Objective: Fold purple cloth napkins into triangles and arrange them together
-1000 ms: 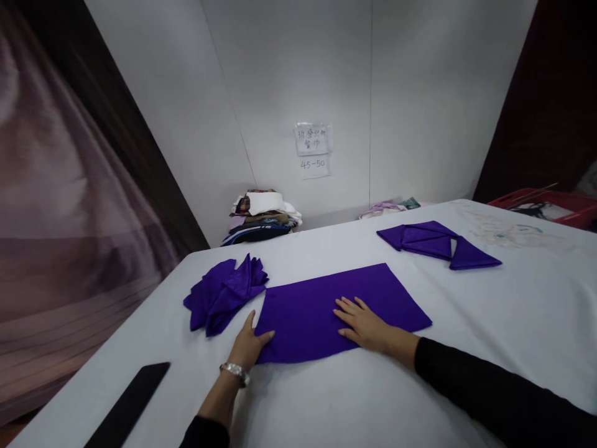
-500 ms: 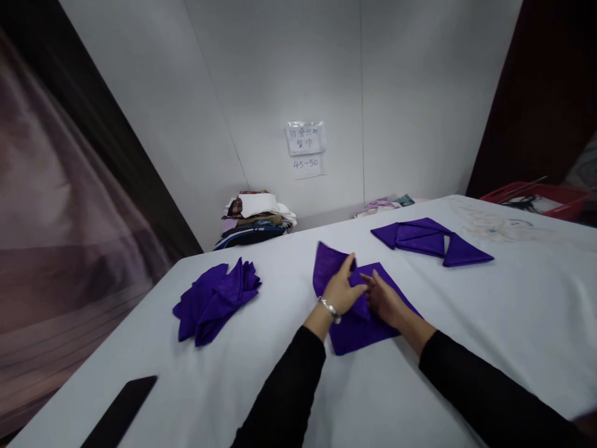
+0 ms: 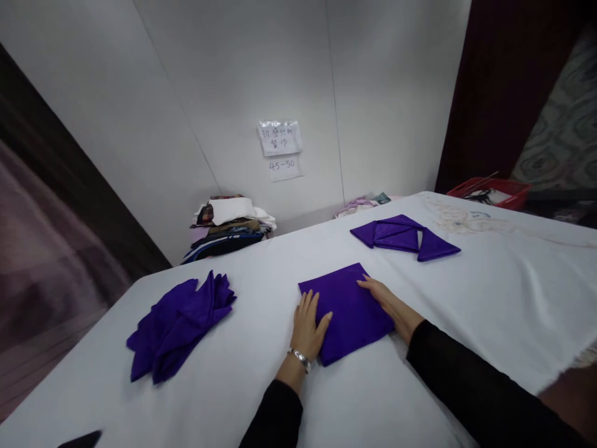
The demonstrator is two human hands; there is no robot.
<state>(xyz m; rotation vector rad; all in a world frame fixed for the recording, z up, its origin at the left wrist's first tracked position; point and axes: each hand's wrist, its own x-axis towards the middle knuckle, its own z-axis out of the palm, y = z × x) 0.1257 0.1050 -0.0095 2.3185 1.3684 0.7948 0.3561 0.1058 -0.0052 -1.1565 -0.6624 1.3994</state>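
Observation:
A purple cloth napkin (image 3: pixel 349 314) lies folded into a flat square on the white-covered table (image 3: pixel 261 398). Along its left edge rests my left hand (image 3: pixel 310 326), fingers stretched and thumb apart, with a silver bracelet at the wrist. My right hand (image 3: pixel 383 298) lies over the right edge, its fingertips on the cloth near the far right corner and the fingers extended. Neither hand grips the fabric. To the left is a crumpled heap of purple cloth (image 3: pixel 180 326). Farther back on the right lie folded purple napkins (image 3: pixel 401 236) with pointed ends.
Stacked clothes (image 3: pixel 228 227) stand beyond the table's far edge, with more folded fabric (image 3: pixel 357 206) along the wall. A red basket (image 3: pixel 513 194) sits at the far right. A dark flat object (image 3: pixel 81 440) shows at the lower left. A paper sign (image 3: pixel 280 149) hangs on the wall.
The raised flap of the napkin has come down, so the cloth is now a flat square. My hands have moved apart to its two sides. The view has turned somewhat right.

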